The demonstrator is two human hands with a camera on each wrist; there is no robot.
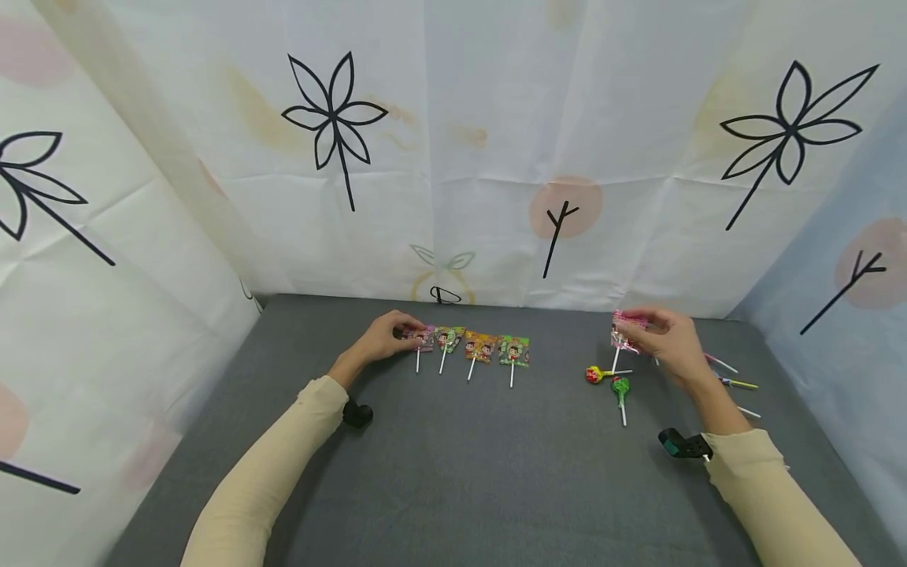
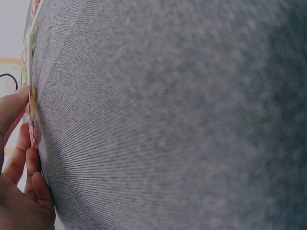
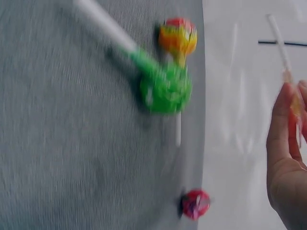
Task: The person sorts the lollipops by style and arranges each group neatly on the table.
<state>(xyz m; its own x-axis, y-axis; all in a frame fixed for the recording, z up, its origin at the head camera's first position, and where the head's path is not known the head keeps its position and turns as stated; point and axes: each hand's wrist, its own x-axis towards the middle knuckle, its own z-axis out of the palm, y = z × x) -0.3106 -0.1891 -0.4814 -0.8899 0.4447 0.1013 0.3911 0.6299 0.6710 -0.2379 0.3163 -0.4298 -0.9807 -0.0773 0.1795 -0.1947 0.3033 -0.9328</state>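
At the left end of a row of flat, wrapped lollipops, my left hand [image 1: 388, 336] pinches the purple-pink lollipop [image 1: 425, 339] by its wrapper. Beside it lie a green-wrapped lollipop [image 1: 449, 339], an orange one [image 1: 480, 346] and another green one [image 1: 513, 351], sticks toward me. On the right, my right hand [image 1: 669, 342] holds a pink-wrapped lollipop [image 1: 620, 335] by its wrapper, raised off the table, its stick pointing down in the head view. Near this hand lie a yellow-and-red ball lollipop [image 1: 594, 375] and a green ball lollipop [image 1: 620, 386].
More lollipop sticks [image 1: 740, 384] show to the right of my right hand, their heads partly hidden by it. A pink ball lollipop [image 3: 195, 204] lies on the grey cloth in the right wrist view. Patterned white curtain [image 1: 453, 157] surrounds the grey table [image 1: 453, 472].
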